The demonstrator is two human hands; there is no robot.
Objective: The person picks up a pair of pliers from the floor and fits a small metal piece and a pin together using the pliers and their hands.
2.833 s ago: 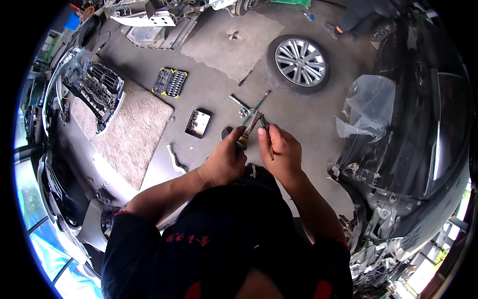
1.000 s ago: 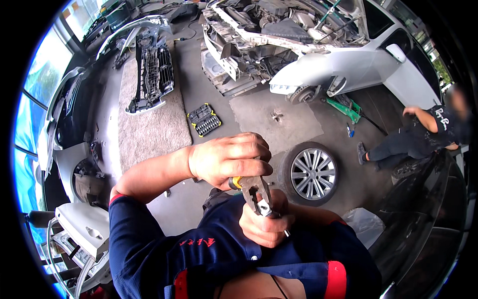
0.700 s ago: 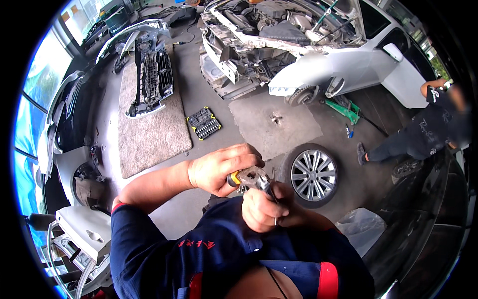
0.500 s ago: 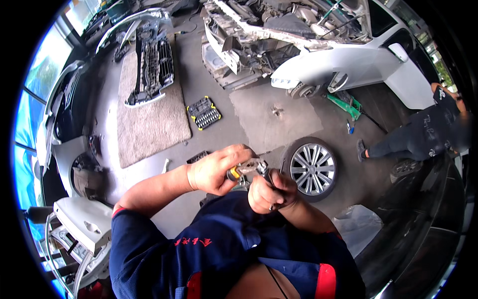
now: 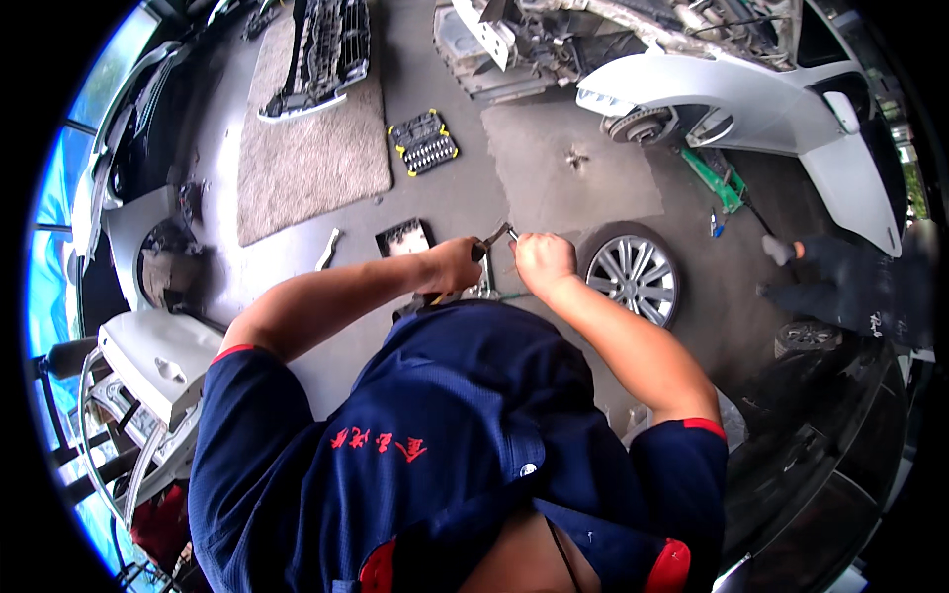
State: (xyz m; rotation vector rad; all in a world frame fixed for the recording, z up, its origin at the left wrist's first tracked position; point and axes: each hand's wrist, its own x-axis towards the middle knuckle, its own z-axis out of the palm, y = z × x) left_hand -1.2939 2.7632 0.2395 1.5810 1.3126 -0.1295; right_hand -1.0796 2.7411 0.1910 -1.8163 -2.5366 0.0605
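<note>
My left hand [image 5: 455, 266] is closed around a pair of pliers [image 5: 493, 237], whose metal jaws point right and away from me. A yellow bit of handle shows below the fist. Close by on the right, my right hand [image 5: 546, 263] grips a slim metal part [image 5: 512, 233]; most of it is hidden in the fingers. Its exposed end meets or nearly meets the plier jaws; I cannot tell if they clamp it. Beyond my left wrist lies a black tray [image 5: 403, 237] with small things in it.
A car wheel [image 5: 633, 275] lies to the right of my hands. Farther out are an open socket set [image 5: 423, 142], a carpet [image 5: 314, 163] with a grille [image 5: 336, 54], a stripped white car [image 5: 732, 99] and a green jack [image 5: 716, 180]. Another person [image 5: 840, 287] is at far right.
Both hands have moved outward from my body, with my arms more stretched. The pliers and metal part are still held. My view has shifted, and the other person's legs appear in a different position.
</note>
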